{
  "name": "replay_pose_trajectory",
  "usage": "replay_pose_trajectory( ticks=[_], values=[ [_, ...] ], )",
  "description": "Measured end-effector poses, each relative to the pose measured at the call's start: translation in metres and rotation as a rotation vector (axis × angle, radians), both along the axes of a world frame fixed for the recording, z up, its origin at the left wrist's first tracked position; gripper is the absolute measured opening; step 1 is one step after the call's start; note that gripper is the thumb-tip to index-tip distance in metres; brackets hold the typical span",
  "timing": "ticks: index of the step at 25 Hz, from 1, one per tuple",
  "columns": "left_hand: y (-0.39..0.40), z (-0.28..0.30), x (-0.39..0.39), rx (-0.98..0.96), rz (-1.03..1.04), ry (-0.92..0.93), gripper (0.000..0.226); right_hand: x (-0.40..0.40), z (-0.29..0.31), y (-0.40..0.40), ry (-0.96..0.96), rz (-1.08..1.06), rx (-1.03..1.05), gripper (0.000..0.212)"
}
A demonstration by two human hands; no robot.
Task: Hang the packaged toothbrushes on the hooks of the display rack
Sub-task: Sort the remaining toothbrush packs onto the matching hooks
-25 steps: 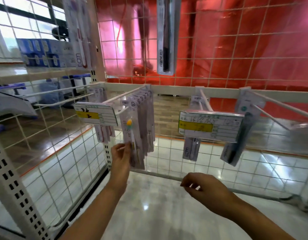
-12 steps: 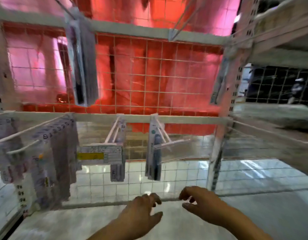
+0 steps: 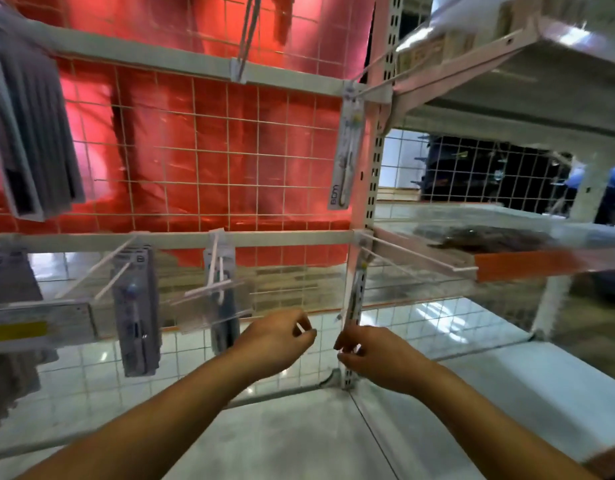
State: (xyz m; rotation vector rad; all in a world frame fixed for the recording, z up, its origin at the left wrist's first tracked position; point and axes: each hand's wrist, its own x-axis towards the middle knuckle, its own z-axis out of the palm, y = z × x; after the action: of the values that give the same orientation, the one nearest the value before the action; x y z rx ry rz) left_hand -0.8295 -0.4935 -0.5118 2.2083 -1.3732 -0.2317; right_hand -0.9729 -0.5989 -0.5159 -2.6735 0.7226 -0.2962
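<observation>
Low at the centre of the frame, two bare forearms reach toward the white wire-grid display rack. The left hand has its fingers curled inward, and a thin white streak shows at the fingertips; blur hides whether it is pinched there or lies behind, so I cannot tell whether this hand grips anything. Just to its right, the right hand curls its fingers and thumb round the bottom edge of a narrow clear-packaged toothbrush that hangs slightly tilted in front of the white perforated upright post.

Higher on that post, at centre right, a long white-carded toothbrush pack hangs from a thin white wire hook. At centre, a grey-carded toothbrush pack hangs behind a clear plastic price-label holder. Left of it hangs a bundle of blue-grey toothbrush packs, and at the far left edge sits a white price label with a yellow band. Dark grey packs hang at the upper left. A long white hook juts out at the right, bare along its visible length. Behind the grid hangs a red glossy sheet. Below lies the pale glossy bottom shelf.
</observation>
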Motion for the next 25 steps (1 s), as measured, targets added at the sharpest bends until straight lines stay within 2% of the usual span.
replay_pose_trajectory(
  ticks=[6, 9, 11, 16, 18, 22, 25],
  values=[
    [-0.021, -0.019, 0.025, 0.016, 0.037, 0.017, 0.029, 0.011, -0.041, -0.016, 0.124, 0.038, 0.066, 0.031],
    [-0.040, -0.021, 0.039, 0.003, 0.102, 0.076, 0.026, 0.022, -0.044, -0.036, 0.200, 0.016, 0.105, 0.037],
    [-0.056, -0.019, 0.044, -0.047, 0.122, 0.108, 0.023, 0.034, -0.034, -0.052, 0.167, -0.009, 0.117, 0.041],
    [-0.103, 0.011, 0.048, -0.335, 0.132, 0.321, 0.032, 0.088, 0.032, -0.096, -0.256, -0.061, 0.259, 0.035],
    [-0.121, 0.029, 0.049, -0.425, 0.144, 0.338, 0.031, 0.115, 0.058, -0.112, -0.456, -0.098, 0.269, 0.036],
    [-0.152, 0.054, 0.059, -0.562, 0.243, 0.370, 0.030, 0.147, 0.101, -0.128, -0.800, -0.277, 0.319, 0.059],
    [-0.172, 0.061, 0.071, -0.573, 0.317, 0.339, 0.033, 0.163, 0.128, -0.135, -0.897, -0.422, 0.398, 0.084]
  ],
)
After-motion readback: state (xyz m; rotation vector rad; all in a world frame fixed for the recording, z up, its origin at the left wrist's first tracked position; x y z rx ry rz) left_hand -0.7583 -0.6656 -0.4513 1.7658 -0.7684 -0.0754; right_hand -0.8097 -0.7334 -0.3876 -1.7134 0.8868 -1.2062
